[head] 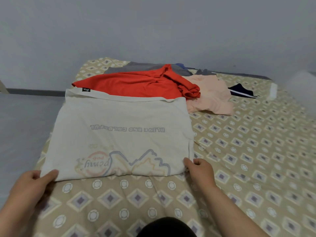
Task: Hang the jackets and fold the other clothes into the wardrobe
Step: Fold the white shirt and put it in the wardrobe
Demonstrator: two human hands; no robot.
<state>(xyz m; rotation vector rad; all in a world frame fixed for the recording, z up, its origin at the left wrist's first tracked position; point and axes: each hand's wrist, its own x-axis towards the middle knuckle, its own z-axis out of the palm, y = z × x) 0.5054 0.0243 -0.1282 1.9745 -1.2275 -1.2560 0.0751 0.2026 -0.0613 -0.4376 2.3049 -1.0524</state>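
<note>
L hand (30, 183) + R hand (199, 169) | each pinching a near corner of white tee (119, 134) | prob to fold it toward far hem | red shirt (136, 82) waits beyond

The fingertips of the left hand (32, 183) and the right hand (200, 170) are out of sight under the near corners of the white T-shirt (119, 117), whose far hem covers the near edge of the red shirt (136, 82). Behind the red shirt, a grey garment (136, 66) and a blue garment (181, 65) show only as strips. The black label (86, 90) is too small to read, and the white object (272, 89) at the right side of the bed (256, 151) is blurred.
</note>
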